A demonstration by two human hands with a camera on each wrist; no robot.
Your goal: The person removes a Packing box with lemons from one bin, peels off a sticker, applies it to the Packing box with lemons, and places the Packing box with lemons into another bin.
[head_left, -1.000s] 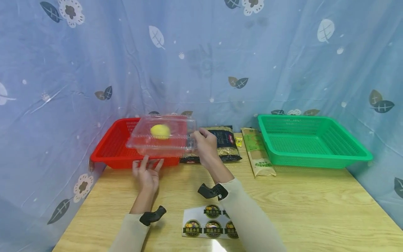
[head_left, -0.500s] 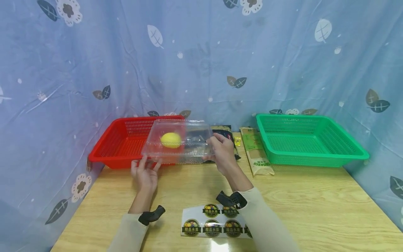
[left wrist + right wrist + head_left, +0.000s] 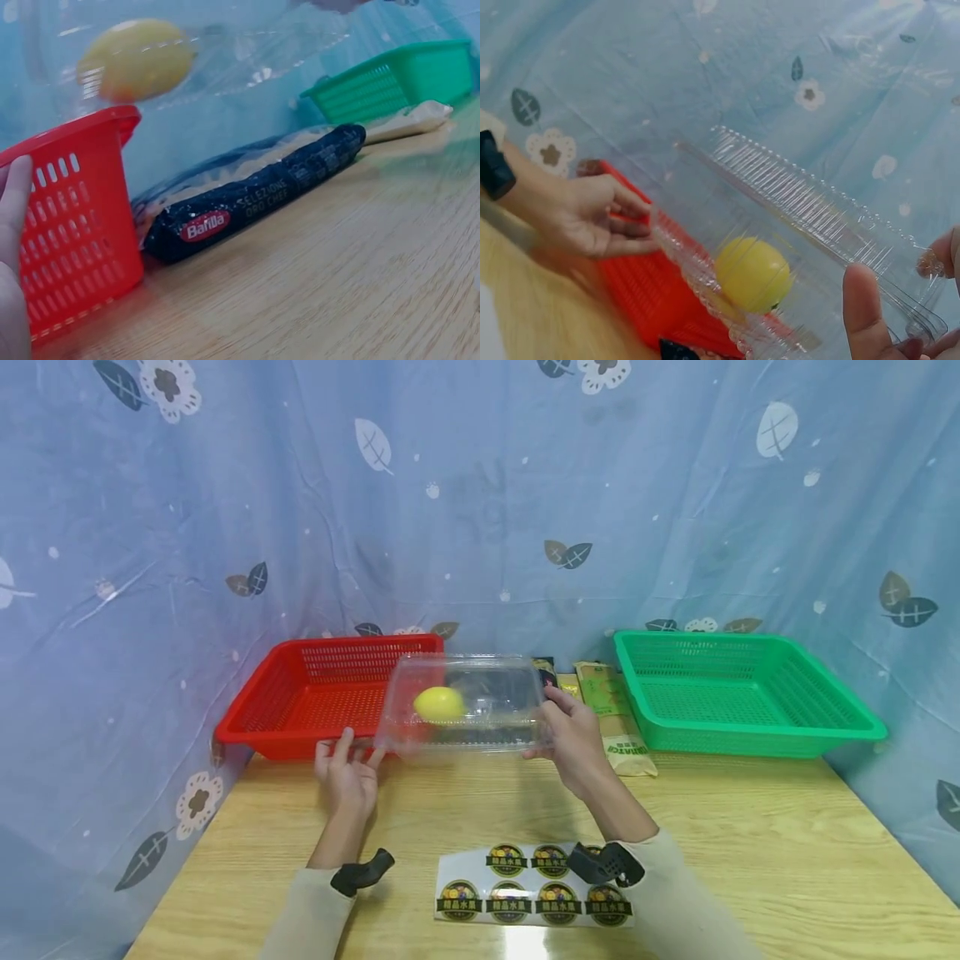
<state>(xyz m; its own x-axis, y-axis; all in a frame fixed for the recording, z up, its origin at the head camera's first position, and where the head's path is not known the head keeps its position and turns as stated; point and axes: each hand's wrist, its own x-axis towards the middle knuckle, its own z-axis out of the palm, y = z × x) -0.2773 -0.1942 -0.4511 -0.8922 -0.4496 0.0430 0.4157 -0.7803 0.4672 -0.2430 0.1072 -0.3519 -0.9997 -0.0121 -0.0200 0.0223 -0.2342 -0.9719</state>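
Basket [image 3: 337, 697], red, stands at nine o'clock of the clear box [image 3: 491, 700]; the left hand [image 3: 347, 781] touches its near rim, fingers apart, perhaps to steady it. The lemon [image 3: 439, 705] lies inside the box toward nine o'clock, its weight likely away from the grip. Stickers [image 3: 508, 897] lie flat at six o'clock, presumably for easy reach. The right hand [image 3: 576, 739] pinches the box's three o'clock end, holding it aloft. Farther toward three sits the green basket [image 3: 750, 697], probably out of the hands' way.

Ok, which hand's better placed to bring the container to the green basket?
Probably the right hand: it grips the clear container, nearer the green basket; the left hand is at the red basket.
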